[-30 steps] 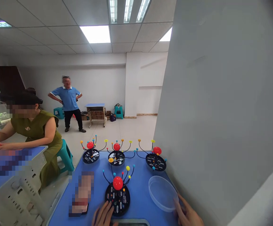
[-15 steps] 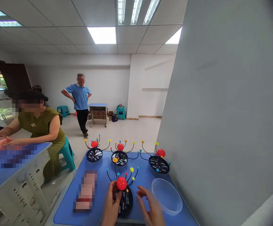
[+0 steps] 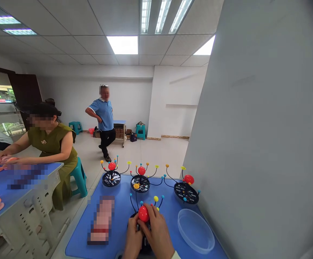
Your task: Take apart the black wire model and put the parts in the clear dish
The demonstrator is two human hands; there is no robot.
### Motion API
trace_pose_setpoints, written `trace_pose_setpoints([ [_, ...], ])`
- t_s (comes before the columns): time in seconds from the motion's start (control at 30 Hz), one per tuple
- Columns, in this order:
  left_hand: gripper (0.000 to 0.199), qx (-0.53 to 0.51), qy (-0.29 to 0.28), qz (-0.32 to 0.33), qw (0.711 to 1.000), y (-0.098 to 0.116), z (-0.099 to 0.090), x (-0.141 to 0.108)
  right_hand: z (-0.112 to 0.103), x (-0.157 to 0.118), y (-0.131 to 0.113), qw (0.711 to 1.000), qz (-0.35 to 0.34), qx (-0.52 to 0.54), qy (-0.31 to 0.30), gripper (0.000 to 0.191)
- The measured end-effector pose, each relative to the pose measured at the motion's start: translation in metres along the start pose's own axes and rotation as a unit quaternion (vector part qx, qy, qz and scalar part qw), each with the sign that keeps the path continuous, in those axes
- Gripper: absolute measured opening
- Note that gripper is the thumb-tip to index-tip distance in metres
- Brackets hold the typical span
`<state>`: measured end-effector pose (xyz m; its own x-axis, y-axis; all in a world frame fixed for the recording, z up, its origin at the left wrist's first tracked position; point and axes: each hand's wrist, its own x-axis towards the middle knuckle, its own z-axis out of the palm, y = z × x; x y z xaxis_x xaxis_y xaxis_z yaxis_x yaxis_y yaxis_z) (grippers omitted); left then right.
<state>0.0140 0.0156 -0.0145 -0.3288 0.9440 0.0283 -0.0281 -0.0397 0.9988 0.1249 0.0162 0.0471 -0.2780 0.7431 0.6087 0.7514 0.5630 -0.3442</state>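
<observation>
Near the front of my blue table is a toy with a black round base, a red ball (image 3: 143,214) in the middle and thin curved black wires tipped with small coloured balls. My left hand (image 3: 133,233) is closed on it, low beside the red ball. From the right, my right hand (image 3: 157,228) curls round the ball, its fingers on top and the thumb beneath. Most of the base is hidden behind both hands. What the fingertips pinch is too small to make out. A shallow clear plastic tray (image 3: 180,233) lies right of my right hand.
Three similar toys stand along the far edge: left (image 3: 111,178), middle (image 3: 140,183) and right (image 3: 186,192). A blurred pink item (image 3: 101,220) lies at left. A grey wall (image 3: 253,144) borders the right. Beyond are a seated person (image 3: 50,144) and a standing person (image 3: 104,115).
My right hand has moved left from open air beside the toy and closed round its red ball. The view has shifted slightly, and the standing person has moved right and crossed their legs.
</observation>
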Motion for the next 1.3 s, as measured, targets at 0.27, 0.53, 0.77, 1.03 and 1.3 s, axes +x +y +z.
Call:
trace_pose_setpoints([
  [0.27, 0.035, 0.009, 0.001, 0.06, 0.998, 0.009, 0.004, -0.005, 0.004, -0.004, -0.001, 0.998, -0.028, -0.052, 0.039, 0.032],
  [0.53, 0.036, 0.046, -0.001, 0.104, 0.993, 0.013, 0.005, -0.007, 0.001, -0.001, 0.002, 0.998, -0.047, -0.035, 0.025, 0.032],
  [0.77, 0.034, 0.077, -0.003, 0.124, 0.989, 0.014, 0.005, -0.008, -0.005, 0.004, 0.003, 0.996, -0.064, -0.05, 0.024, 0.029],
  [1.03, 0.039, 0.099, 0.006, 0.131, 0.986, 0.008, 0.006, -0.011, -0.016, 0.01, 0.004, 0.993, -0.105, -0.05, -0.012, 0.028],
  [1.3, 0.042, 0.118, 0.019, 0.129, 0.984, 0.009, 0.01, -0.011, -0.03, 0.018, 0.0, 0.989, -0.124, -0.064, -0.046, 0.027],
])
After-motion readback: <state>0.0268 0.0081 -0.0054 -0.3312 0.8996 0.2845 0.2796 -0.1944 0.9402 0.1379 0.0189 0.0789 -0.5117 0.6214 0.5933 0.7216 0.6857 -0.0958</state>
